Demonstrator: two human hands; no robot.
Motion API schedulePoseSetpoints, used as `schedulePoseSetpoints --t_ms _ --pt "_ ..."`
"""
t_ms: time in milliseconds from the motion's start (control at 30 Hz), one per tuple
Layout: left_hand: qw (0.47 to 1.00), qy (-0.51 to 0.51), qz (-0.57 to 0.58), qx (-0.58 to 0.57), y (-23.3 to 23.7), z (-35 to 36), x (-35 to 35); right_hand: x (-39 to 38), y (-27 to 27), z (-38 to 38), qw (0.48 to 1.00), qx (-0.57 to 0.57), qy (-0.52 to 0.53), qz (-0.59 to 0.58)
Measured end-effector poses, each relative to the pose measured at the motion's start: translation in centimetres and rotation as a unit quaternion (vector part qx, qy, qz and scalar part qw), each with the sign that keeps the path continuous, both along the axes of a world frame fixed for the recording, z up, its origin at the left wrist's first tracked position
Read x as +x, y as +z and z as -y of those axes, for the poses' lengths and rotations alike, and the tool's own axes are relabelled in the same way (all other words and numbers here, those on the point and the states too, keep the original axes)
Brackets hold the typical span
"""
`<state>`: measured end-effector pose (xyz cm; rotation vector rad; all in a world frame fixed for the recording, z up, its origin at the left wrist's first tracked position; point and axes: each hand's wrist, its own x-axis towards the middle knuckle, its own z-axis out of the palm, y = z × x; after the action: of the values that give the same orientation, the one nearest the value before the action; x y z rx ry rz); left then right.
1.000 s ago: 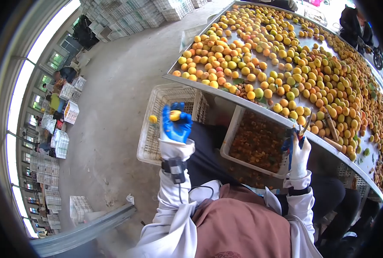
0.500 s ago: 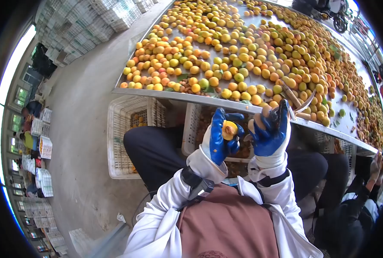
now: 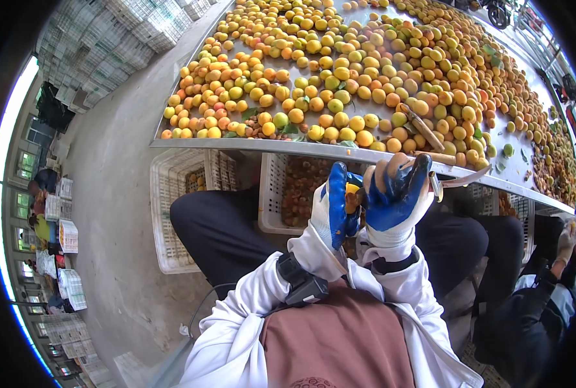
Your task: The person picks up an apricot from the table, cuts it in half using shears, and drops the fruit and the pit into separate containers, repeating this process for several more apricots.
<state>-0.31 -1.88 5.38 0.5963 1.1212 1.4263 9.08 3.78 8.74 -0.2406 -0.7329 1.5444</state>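
In front of the table edge, my left hand [image 3: 339, 205], in a blue and white glove, holds a yellow-orange fruit [image 3: 352, 197] with its cut or dark side turned toward my right hand. My right hand [image 3: 396, 194], gloved the same way with several bare-looking fingertips, is curled close beside the fruit. What it grips is hidden by its fingers. A curved blade [image 3: 466, 180] sticks out to the right, beside that hand. Two wooden handles lie near it, one [image 3: 426, 130] among the fruits on the metal table [image 3: 268, 146].
Under the table stand a white crate [image 3: 171, 249] at the left and another crate [image 3: 271, 213] with brownish pieces. A co-worker's hands [image 3: 566, 242] show at the far right. Stacked crates [image 3: 107, 48] stand at the upper left, and people are along the left wall.
My right hand has closed and moved in against the fruit. The curved blade has swung from pointing up to lying nearly level. The whole view has shifted slightly.
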Motion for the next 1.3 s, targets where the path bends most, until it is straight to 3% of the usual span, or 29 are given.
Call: schedulePoseSetpoints --t_ms 67,100,200,267,300,333,400,433,500,533,600,633,667,733,767,800,867,900,1000,1067,1133,1200,1267,1300 --pt "0.989 0.045 0.126 -0.056 1.0 0.0 0.4 0.0 -0.2 0.0 1.000 -0.003 0.008 -0.006" --pt "0.989 0.044 0.126 -0.057 0.4 -0.1 0.5 -0.2 -0.5 0.0 1.000 0.015 -0.003 -0.001" --pt "0.995 0.082 0.043 -0.023 -1.1 -0.6 0.7 -0.4 -0.2 -0.3 0.999 0.011 -0.023 0.019" --pt "0.965 0.063 -0.225 0.120 -1.0 -0.4 0.8 0.3 -0.4 -1.4 0.983 -0.164 0.062 -0.046" --pt "0.983 0.036 -0.146 0.106 -1.2 -0.3 0.6 0.4 -0.2 -1.7 0.980 -0.180 0.076 -0.031" --pt "0.983 0.036 -0.145 0.106 -1.2 -0.3 0.5 0.5 -0.6 -2.0 0.980 -0.180 0.075 -0.030" --pt "0.955 0.029 -0.261 0.137 -1.2 -0.3 0.5 0.6 -1.6 -2.4 0.965 -0.189 0.143 -0.110" --pt "0.956 0.029 -0.258 0.138 -1.0 -0.1 0.2 0.7 -1.8 -2.5 0.966 -0.189 0.141 -0.108" --pt "0.998 -0.054 0.029 0.025 -0.5 0.0 -0.7 0.6 -1.6 -2.5 0.955 -0.237 0.153 -0.089" --pt "0.995 -0.057 -0.083 0.022 -1.1 0.2 -0.6 0.4 -1.6 -2.5 0.951 -0.260 0.145 -0.087" --pt "0.991 -0.066 -0.098 0.067 -2.9 0.1 -1.3 -0.1 -1.4 -2.2 0.957 -0.264 0.121 -0.009" --pt "0.994 -0.082 0.070 0.009 -4.7 0.2 -2.1 -0.7 -0.8 -1.9 0.957 -0.273 0.083 0.047" --pt "0.999 -0.044 0.023 0.014 -5.4 0.3 -1.7 -0.6 -1.7 -2.1 0.953 -0.267 0.139 0.032" --pt "0.996 -0.014 0.046 -0.075 -4.9 0.8 -2.7 -1.7 -1.7 -2.9 0.942 -0.203 0.054 0.260" --pt "0.980 -0.112 0.137 -0.087 -6.7 1.0 -4.8 -1.7 -1.5 -3.7 0.922 -0.155 0.064 0.350" --pt "0.972 -0.123 0.140 -0.141 -5.3 1.3 -5.2 -2.1 -0.9 -4.7 0.898 -0.062 0.017 0.435" --pt "0.986 -0.076 0.047 -0.138 -3.4 2.2 -4.8 -2.0 1.1 -6.5 0.814 0.055 -0.038 0.576" --pt "0.987 -0.079 0.049 -0.132 -3.4 2.6 -5.1 -2.3 -0.4 -8.3 0.777 0.060 -0.065 0.623" --pt "0.989 -0.104 0.016 -0.101 -3.3 3.4 -5.9 -1.6 -0.7 -11.1 0.717 0.117 -0.063 0.684" --pt "0.994 -0.101 -0.019 -0.030 -2.9 4.0 -6.2 -0.5 -2.5 -13.0 0.665 0.172 -0.138 0.714" --pt "0.993 -0.106 0.044 -0.022 -2.9 4.4 -6.8 1.3 -0.8 -13.4 0.619 0.161 -0.189 0.745" --pt "0.988 -0.102 0.113 0.003 -2.0 4.5 -7.3 3.6 -1.2 -14.8 0.515 0.181 -0.247 0.800" --pt "0.985 -0.110 0.127 0.036 -2.9 4.3 -8.1 6.1 -3.2 -16.2 0.411 0.192 -0.241 0.858" --pt "0.984 -0.100 0.147 0.030 -3.0 4.3 -8.3 6.6 -3.0 -16.0 0.360 0.153 -0.188 0.901"
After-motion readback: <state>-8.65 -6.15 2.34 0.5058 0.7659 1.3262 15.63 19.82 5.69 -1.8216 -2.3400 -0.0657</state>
